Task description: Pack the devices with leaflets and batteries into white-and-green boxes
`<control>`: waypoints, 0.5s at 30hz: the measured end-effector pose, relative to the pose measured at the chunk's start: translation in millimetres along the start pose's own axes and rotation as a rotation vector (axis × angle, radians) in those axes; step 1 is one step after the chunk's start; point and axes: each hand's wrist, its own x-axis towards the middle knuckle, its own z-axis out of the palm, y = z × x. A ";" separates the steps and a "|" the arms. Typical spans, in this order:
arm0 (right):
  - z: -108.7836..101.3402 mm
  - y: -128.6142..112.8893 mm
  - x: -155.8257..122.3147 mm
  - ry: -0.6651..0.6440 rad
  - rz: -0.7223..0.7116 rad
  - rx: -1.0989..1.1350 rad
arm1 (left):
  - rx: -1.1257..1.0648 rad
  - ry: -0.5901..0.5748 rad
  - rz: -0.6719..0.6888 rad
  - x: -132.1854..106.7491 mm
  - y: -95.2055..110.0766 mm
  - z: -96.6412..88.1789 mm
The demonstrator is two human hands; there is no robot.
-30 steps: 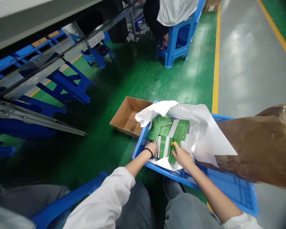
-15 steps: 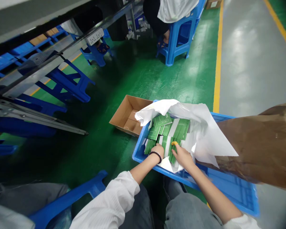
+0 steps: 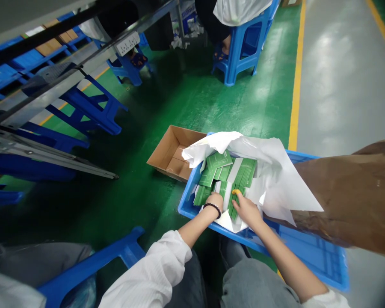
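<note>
closest in view are the person's knees in grey jeans (image 3: 255, 284) and the white sleeve (image 3: 147, 269) on the left arm, with a blue plastic stool frame (image 3: 93, 261) low on the left. just past the knees, the left hand (image 3: 215, 204), with a dark beaded bracelet (image 3: 211, 209) at its wrist, lies on the green boards (image 3: 234, 179), fingers curled down out of sight, so whether it grips any cannot be told. the right hand (image 3: 246, 211) is just beside it, fingers pressed in at the edge of a stack. a yellow finger cot (image 3: 235, 192) caps one fingertip, and this grip can't be told either. the boards stand and lie in packed rows inside a blue plastic crate (image 3: 314, 265), partly wrapped by white paper (image 3: 276, 179). brown wrapping (image 3: 349, 196) lies over the crate's right side. a cardboard box (image 3: 170, 156) sits open, touching the crate's far left corner, on the green floor (image 3: 192, 98). further off stand more blue stools (image 3: 93, 107), a power strip (image 3: 126, 43), a seated co-worker's white top (image 3: 240, 8) above a blue stool (image 3: 237, 51), and a yellow line (image 3: 297, 85) edging a grey walkway (image 3: 340, 85).
</note>
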 end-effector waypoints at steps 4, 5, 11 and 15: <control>-1.5 0.8 0.0 -0.008 -0.001 0.017 | -0.052 0.034 -0.040 4.2 -12.5 -8.9; -1.8 0.9 0.1 -0.010 0.001 0.020 | -0.072 0.030 -0.042 6.2 -16.3 -12.2; -2.6 -4.7 5.4 -0.028 -0.002 0.052 | -0.247 -0.026 -0.034 16.8 -35.9 -26.2; -2.8 -9.7 13.9 -0.071 -0.053 0.131 | -0.375 -0.082 -0.006 17.4 -44.8 -29.1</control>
